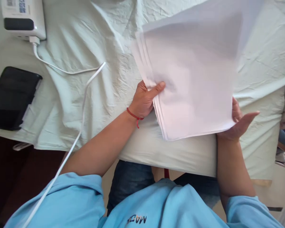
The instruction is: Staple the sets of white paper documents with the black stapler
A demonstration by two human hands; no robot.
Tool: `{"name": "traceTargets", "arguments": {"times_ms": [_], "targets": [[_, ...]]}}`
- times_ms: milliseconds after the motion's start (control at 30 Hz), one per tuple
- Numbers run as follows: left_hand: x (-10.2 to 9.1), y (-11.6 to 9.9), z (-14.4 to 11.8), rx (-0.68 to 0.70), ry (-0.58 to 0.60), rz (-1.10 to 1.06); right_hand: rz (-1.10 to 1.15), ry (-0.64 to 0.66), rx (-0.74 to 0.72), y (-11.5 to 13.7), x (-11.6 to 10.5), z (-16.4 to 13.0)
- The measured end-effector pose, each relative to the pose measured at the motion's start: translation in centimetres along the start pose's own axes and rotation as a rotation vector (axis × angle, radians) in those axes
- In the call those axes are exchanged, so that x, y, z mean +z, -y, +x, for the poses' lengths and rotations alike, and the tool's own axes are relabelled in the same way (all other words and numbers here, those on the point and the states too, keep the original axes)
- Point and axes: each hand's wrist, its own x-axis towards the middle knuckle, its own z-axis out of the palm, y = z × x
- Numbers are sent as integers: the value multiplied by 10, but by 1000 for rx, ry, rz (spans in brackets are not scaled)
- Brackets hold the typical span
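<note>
A stack of several white paper sheets (194, 79) is held above the cloth-covered table, its left edges slightly fanned. My left hand (144, 98) is closed on the left edge, thumb pressed on the top sheet and fingers hidden underneath. A red string bracelet is on that wrist. At the lower right corner of the stack, my right hand (238, 123) is open, with the thumb stretched away from the paper. Its curled fingertips show along the right edge, and the rest of the palm is partly behind the sheets.
A pale green wrinkled cloth (104, 104) covers the table. A white box-shaped device (23, 19) stands at the upper left, with a white cable (84, 101) running toward me across my left side. A black tablet or phone (13, 98) lies near the left edge.
</note>
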Motion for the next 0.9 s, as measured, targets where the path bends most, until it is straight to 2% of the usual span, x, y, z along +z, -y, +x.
{"name": "traceTargets", "arguments": {"times_ms": [100,200,367,533,667,767,833,900], "targets": [[-3,3,6,57,-78,-19,83,46,11,2,1,-4],[-3,7,10,87,-112,-26,56,61,47,-2,1,-9],[2,8,7,41,-38,-9,-80,-50,60,-5,8,-17],[-5,3,13,93,7,7,-176,-129,-172,13,5,-11],[-22,3,26,179,-6,71,-303,-110,-379,35,-8,-6],[-33,6,30,211,55,171,-378,-119,-500,49,-16,-6],[-36,6,30,211,122,229,-401,-144,-536,51,-22,-8],[-35,4,28,200,185,266,-378,-163,-491,45,-28,-11]]}}
